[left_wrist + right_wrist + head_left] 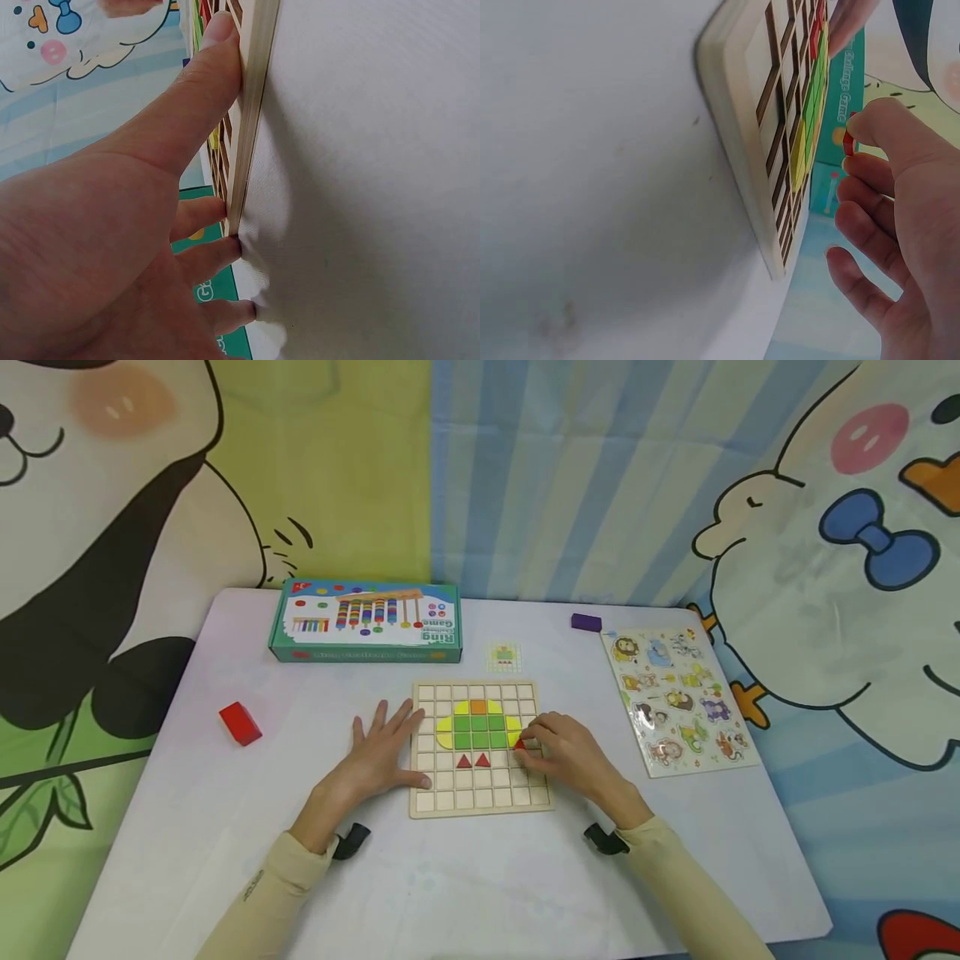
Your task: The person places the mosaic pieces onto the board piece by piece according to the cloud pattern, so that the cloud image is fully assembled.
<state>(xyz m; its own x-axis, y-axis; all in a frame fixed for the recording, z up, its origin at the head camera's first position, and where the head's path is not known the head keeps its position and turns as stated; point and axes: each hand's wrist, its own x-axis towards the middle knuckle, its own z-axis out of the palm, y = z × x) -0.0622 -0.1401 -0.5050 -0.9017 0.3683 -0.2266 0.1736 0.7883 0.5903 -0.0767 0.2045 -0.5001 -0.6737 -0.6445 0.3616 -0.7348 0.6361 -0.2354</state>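
Observation:
A wooden grid board [442, 801] lies on the table, with green, yellow and orange pieces set in its upper middle. Two red triangle pieces [464, 762] sit below the green block. My left hand [381, 756] rests at the board's left edge, fingers spread. In the left wrist view its thumb [202, 82] lies over the board's rim, and the other fingertips are by the edge. My right hand [562, 752] is over the board's right side. Between thumb and forefinger it pinches a small red piece [848, 142], partly hidden by the fingertips.
Behind the board lie a small pattern card [505, 657] and a green ring game box [365, 622]. A red block [240, 724] lies to the left, a purple block [586, 622] at the back right. A sheet of animal pictures [678, 702] is on the right.

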